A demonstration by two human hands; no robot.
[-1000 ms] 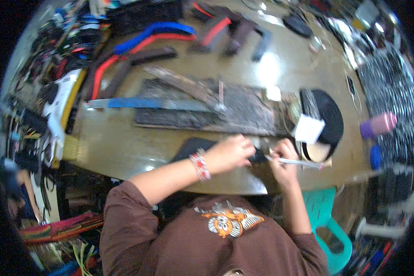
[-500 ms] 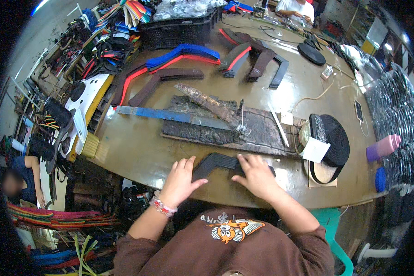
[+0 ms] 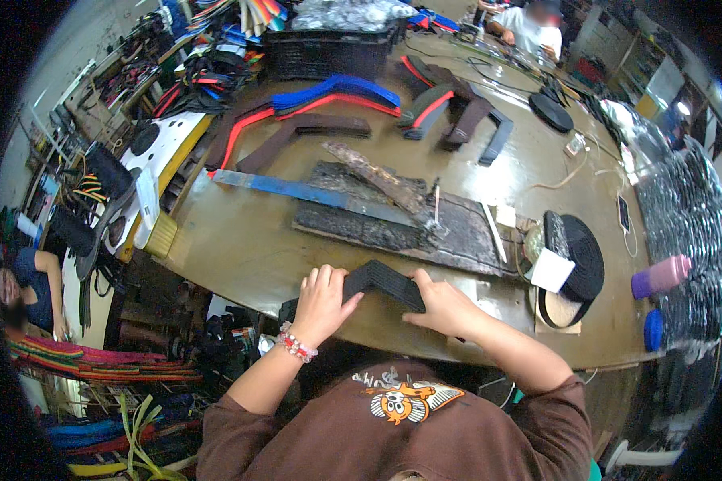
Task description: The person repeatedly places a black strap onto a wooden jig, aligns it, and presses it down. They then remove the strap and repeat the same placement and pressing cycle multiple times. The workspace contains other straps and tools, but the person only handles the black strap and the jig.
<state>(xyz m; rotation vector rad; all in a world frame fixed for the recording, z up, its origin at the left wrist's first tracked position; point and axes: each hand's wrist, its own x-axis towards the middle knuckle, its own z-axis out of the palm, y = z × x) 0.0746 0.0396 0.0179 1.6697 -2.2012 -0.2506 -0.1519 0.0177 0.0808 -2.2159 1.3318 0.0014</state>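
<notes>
A stack of black webbing straps [image 3: 383,279], bent to a peak in the middle, lies at the table's near edge between my hands. My left hand [image 3: 322,298] is closed on its left part, the strap end showing beyond the wrist side. My right hand [image 3: 441,305] grips the right end, thumb on the near side and fingers over the far side. Just beyond the straps lies a dark, worn board [image 3: 361,232]. Across it rest a blue-and-grey metal strip [image 3: 289,187], a rough bar [image 3: 373,175] and a thin upright rod [image 3: 436,200].
Bent strap bundles in blue [image 3: 337,88] and dark brown [image 3: 321,127] lie farther back. A black webbing roll [image 3: 582,260] sits at right, by a purple-pink bottle [image 3: 662,276] and plastic-wrapped stacks [image 3: 682,208]. A black crate [image 3: 329,54] stands behind. Co-workers are at far right and left.
My hands have shifted slightly and the right one has closed round the strap stack's end. The stack's bend has become sharper. The whole view has turned a little.
</notes>
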